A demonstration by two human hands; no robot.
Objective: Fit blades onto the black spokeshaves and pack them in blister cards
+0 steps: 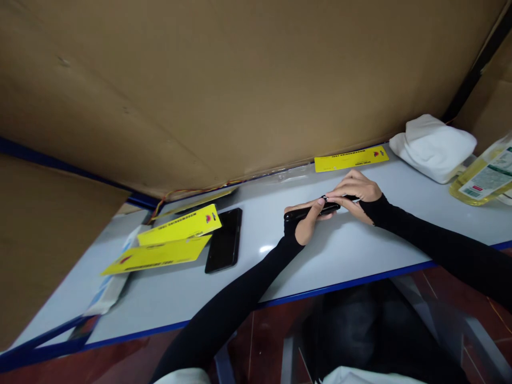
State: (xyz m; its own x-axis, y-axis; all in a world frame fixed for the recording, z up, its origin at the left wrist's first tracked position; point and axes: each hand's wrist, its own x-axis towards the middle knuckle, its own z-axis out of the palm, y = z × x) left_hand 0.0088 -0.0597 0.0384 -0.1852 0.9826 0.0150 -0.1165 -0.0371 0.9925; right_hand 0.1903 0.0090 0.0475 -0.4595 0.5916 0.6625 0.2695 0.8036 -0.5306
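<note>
One slim black object (295,215) is in the person's grasp, just above the table (360,250), roughly midway along it. The left hand (309,224) wraps around it, thumb along the upper side, fingers showing beneath. The right hand (360,193) has its fingertips pinched together at the object's right end; a dark piece shows under that palm, though I can't tell whether it belongs to the same thing. Both wrists and forearms are in black sleeves.

Just left of the hands, a flat black slab (224,242), like a phone, lies on the tabletop. Next to it are two bright yellow cards, the upper one (180,225) reaching across the slab's edge from where I stand, the lower one (160,254) in front of a white-and-blue packet (106,292). Beyond the hands, clear plastic (294,173) lies along the back edge, beside another yellow card (352,159) with upside-down lettering. Over to the right sit a bundled white cloth (436,146) and a bottle of yellow liquid (484,176). Brown cardboard panels (240,80) close in the back and sides.
</note>
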